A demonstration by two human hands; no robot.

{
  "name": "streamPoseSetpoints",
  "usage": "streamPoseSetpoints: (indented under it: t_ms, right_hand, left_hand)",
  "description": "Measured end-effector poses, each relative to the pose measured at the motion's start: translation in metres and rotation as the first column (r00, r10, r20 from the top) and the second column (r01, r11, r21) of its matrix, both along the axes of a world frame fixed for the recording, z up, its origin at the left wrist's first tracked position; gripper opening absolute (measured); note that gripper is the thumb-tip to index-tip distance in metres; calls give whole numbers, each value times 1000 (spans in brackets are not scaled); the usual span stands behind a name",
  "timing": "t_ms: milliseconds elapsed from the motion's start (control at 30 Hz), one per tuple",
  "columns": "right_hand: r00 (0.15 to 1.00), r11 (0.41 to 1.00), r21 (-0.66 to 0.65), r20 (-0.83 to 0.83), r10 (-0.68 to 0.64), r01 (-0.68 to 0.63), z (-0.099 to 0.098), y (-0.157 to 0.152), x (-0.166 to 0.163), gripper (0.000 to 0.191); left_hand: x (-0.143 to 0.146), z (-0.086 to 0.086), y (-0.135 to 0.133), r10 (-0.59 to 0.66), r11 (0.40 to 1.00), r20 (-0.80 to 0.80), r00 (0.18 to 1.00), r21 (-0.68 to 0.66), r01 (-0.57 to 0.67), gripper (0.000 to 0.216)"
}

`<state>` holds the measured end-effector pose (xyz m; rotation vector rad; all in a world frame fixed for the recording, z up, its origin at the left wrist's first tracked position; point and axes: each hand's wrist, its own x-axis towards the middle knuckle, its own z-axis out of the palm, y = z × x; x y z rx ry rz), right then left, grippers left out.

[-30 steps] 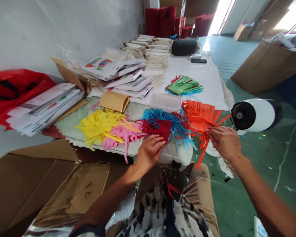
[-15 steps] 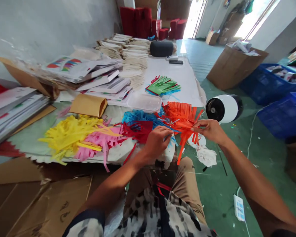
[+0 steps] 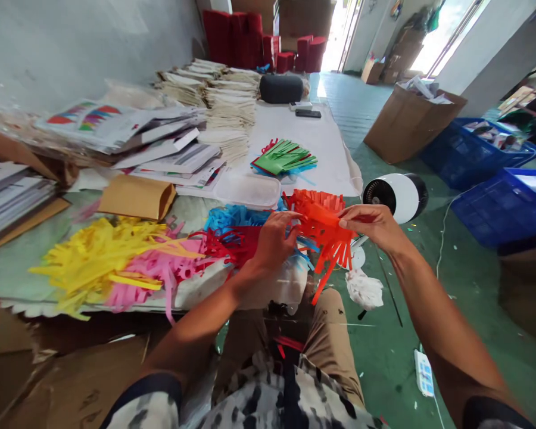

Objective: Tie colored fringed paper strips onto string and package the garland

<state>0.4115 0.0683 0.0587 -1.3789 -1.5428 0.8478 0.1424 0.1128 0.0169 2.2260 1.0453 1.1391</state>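
Observation:
An orange fringed paper piece (image 3: 324, 227) is stretched between my two hands at the table's right front corner, its strips hanging down. My right hand (image 3: 371, 226) pinches its right end, thumb on top. At the left end, my left hand (image 3: 277, 239) has its fingertips closed on the edge. More orange fringe (image 3: 324, 199) lies just behind. Beside my left hand are red fringed paper (image 3: 241, 245) and blue fringed paper (image 3: 230, 219). Pink fringed paper (image 3: 145, 275) and yellow fringed paper (image 3: 96, 256) lie farther left.
Behind stands a clear plastic tray (image 3: 248, 189); a stack of green fringed pieces (image 3: 283, 156) lies beyond it. A brown envelope (image 3: 136, 196) and piled printed packets (image 3: 170, 155) are left. A white-and-black cylinder (image 3: 395, 196), blue crates (image 3: 509, 205) and a carton (image 3: 408, 122) stand right.
The orange piece has been drawn out flatter between both hands, and my left fingers have come onto its left edge. My view has turned slightly right.

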Motion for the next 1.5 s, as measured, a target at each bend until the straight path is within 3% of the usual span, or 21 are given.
streamPoseSetpoints:
  t_ms: [200,300,400,500,633,833,1000,1133,1300,1500]
  right_hand:
    - [993,993,94,-100,-61,71,25,4,-5,30]
    - [999,986,162,2,-34,33,41,6,-9,27]
    - [991,980,188,131,34,-58,58,9,-15,27]
    - [996,954,294,87,25,-50,76,7,-22,27]
    - [994,910,410,110,11,-55,103,3,-34,29]
    - [994,851,523,111,-14,-46,133,0,-59,35]
    - [994,806,589,105,5,-67,137,-23,-70,28]
    - [997,808,587,74,12,-53,136,-48,-71,19]
    - [997,837,546,80,-1,-43,130,-74,-72,18]
    - [996,851,521,77,34,-70,123,-100,-76,18]
  left_hand:
    - [-10,6,9,-17,998,83,996,53,12,33]
    - [-6,11,11,-50,995,125,991,90,39,37]
    - [4,16,12,-123,992,256,959,29,120,33]
    - [8,25,14,-168,973,452,876,-66,220,19]
    - [-1,56,22,-145,969,522,840,-96,227,17]
    - [-9,120,30,-298,945,511,806,37,325,25]
    - [-14,144,24,-250,957,544,801,12,290,22]
    - [-20,146,9,-247,953,519,818,-23,302,18]
    - [-25,147,-17,-283,937,455,844,-56,344,32]
    - [-27,146,-44,-330,930,426,842,-9,369,30]
